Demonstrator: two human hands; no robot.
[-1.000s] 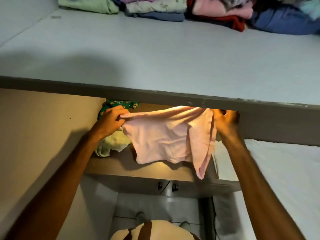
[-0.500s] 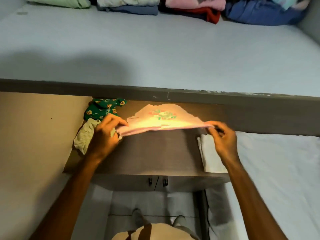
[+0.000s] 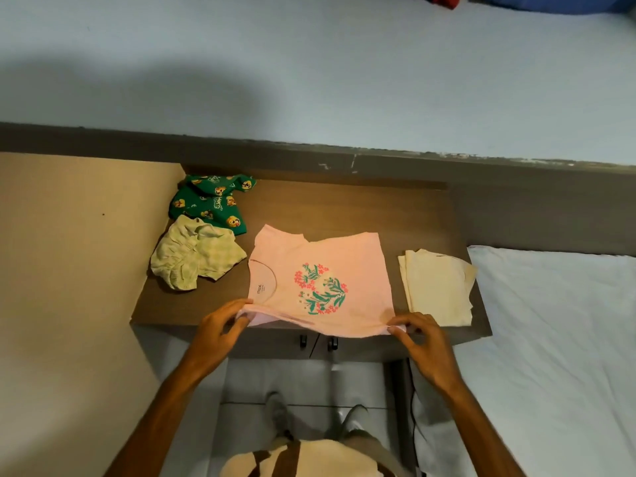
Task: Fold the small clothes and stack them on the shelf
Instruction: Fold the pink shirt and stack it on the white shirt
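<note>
At the near edge of the brown cabinet top (image 3: 344,208), your hands pinch the pink shirt.
Left hand (image 3: 220,327) and right hand (image 3: 421,342) each grip a near corner of the pink shirt (image 3: 320,280), spread print-up; green garment (image 3: 211,203) and pale checked garment (image 3: 196,258) left, folded cream cloth (image 3: 438,287) right.

Both arms bare, no sleeves, watch or rings on the left hand (image 3: 220,330) or right hand (image 3: 425,346). Below the brown cabinet (image 3: 344,208): cream top with dark brown stripes (image 3: 303,459), grey trousers (image 3: 351,420).
</note>
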